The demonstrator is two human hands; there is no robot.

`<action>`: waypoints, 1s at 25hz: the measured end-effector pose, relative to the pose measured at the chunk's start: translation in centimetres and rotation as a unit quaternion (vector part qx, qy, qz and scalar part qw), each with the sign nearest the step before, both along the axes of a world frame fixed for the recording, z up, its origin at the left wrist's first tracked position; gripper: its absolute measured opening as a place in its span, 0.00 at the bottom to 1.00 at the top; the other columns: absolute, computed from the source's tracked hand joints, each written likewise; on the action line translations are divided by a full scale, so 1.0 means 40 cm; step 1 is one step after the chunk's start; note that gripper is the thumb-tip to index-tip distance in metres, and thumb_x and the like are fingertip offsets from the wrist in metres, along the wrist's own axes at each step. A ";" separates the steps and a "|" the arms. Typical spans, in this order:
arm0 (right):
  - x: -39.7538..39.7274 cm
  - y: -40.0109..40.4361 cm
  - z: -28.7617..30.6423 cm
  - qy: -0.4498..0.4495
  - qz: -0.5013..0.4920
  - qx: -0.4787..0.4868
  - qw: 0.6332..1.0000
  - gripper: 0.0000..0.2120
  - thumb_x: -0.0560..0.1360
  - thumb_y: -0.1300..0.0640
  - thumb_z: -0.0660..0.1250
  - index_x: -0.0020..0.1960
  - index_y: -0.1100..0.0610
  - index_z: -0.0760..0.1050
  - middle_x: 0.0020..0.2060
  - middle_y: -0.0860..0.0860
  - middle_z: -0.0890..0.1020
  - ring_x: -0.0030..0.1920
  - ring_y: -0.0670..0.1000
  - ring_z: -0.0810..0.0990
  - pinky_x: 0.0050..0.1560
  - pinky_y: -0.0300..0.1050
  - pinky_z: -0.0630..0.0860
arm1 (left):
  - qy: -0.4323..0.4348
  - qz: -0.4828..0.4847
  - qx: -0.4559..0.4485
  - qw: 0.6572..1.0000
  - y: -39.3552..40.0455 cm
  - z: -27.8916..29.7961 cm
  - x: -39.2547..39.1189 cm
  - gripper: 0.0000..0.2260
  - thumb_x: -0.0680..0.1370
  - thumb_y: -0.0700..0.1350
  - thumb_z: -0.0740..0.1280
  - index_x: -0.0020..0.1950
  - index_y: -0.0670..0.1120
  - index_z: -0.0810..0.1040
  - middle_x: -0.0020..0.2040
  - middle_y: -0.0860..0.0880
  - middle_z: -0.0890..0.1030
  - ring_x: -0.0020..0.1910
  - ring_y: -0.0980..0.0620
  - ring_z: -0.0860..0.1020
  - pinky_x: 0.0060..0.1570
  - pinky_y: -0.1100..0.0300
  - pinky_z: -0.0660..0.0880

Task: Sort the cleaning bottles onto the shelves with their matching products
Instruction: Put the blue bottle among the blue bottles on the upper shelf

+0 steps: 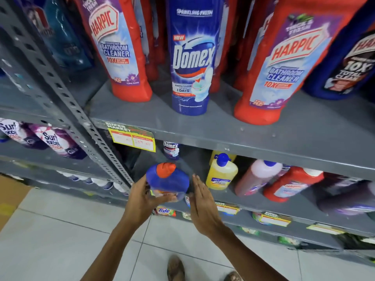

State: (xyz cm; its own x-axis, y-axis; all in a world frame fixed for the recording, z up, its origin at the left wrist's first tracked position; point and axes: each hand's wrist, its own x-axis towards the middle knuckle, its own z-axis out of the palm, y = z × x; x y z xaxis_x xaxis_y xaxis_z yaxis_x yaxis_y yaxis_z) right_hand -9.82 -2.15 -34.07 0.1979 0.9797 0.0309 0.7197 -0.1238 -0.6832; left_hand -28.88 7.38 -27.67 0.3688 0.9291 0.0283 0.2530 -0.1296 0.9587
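Observation:
My left hand (142, 197) grips a blue bottle with an orange-red cap (167, 179) from the left and below, in front of the lower shelf. My right hand (200, 201) is just right of the bottle, fingers straight and apart, holding nothing. On the upper shelf (243, 134) stands a tall blue Domex bottle (191, 57) between two red Harpic bathroom cleaner bottles (119, 47) (284, 63). A small Domex bottle (171, 150) stands at the back of the lower shelf, behind the held bottle.
A yellow bottle (222, 173), a pink one (255, 177) and a red Harpic one (292, 183) stand on the lower shelf. A dark blue Harpic bottle (349, 63) is upper right. A grey slotted upright (67, 102) divides off Surf Excel pouches (54, 140). White tiled floor (60, 240) lies below.

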 end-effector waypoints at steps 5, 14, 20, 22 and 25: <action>0.086 -0.179 0.236 0.067 0.005 0.158 0.985 0.24 0.88 0.54 0.52 0.83 0.54 0.64 0.83 0.47 0.67 0.84 0.47 0.65 0.83 0.51 0.65 | -0.081 -0.005 0.005 0.997 -0.129 0.167 0.042 0.28 0.56 0.55 0.89 0.53 0.55 0.87 0.47 0.57 0.92 0.45 0.59 0.90 0.45 0.69 0.83; 0.480 -0.334 0.617 -0.106 -0.155 0.262 0.946 0.23 0.88 0.54 0.51 0.82 0.55 0.65 0.83 0.48 0.68 0.84 0.44 0.62 0.85 0.45 0.59 | -0.232 -0.124 0.131 0.956 -0.238 0.599 0.367 0.31 0.65 0.45 0.87 0.65 0.54 0.81 0.58 0.54 0.90 0.56 0.58 0.88 0.54 0.64 0.84; 0.568 -0.359 0.622 -0.262 -0.199 0.107 0.938 0.26 0.86 0.50 0.52 0.80 0.60 0.68 0.81 0.56 0.71 0.82 0.55 0.70 0.84 0.52 0.62 | -0.236 -0.127 0.139 0.953 -0.246 0.671 0.590 0.32 0.64 0.43 0.86 0.65 0.50 0.81 0.55 0.56 0.90 0.53 0.58 0.89 0.51 0.65 0.84; 0.560 -0.355 0.616 -0.289 -0.212 0.103 0.928 0.26 0.86 0.51 0.53 0.79 0.61 0.70 0.79 0.57 0.74 0.81 0.56 0.72 0.83 0.53 0.65 | -0.226 -0.127 0.129 0.957 -0.226 0.658 0.638 0.34 0.63 0.42 0.85 0.68 0.46 0.80 0.54 0.56 0.91 0.52 0.59 0.89 0.50 0.66 0.83; 0.550 -0.347 0.619 -0.295 -0.235 0.099 0.921 0.26 0.85 0.51 0.54 0.79 0.62 0.70 0.79 0.58 0.74 0.80 0.56 0.72 0.83 0.52 0.65 | -0.205 -0.141 0.129 0.960 -0.182 0.646 0.678 0.34 0.66 0.43 0.86 0.70 0.47 0.79 0.56 0.57 0.91 0.53 0.60 0.89 0.49 0.69 0.83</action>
State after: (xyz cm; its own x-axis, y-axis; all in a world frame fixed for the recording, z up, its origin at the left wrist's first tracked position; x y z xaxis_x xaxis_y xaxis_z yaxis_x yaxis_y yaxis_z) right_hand 12.16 -16.03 -9.31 0.4900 0.7538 0.4378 0.8716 -0.4313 -0.2329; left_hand -1.77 0.11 -1.84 0.5138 0.7364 0.4401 -0.2179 -0.3841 0.8972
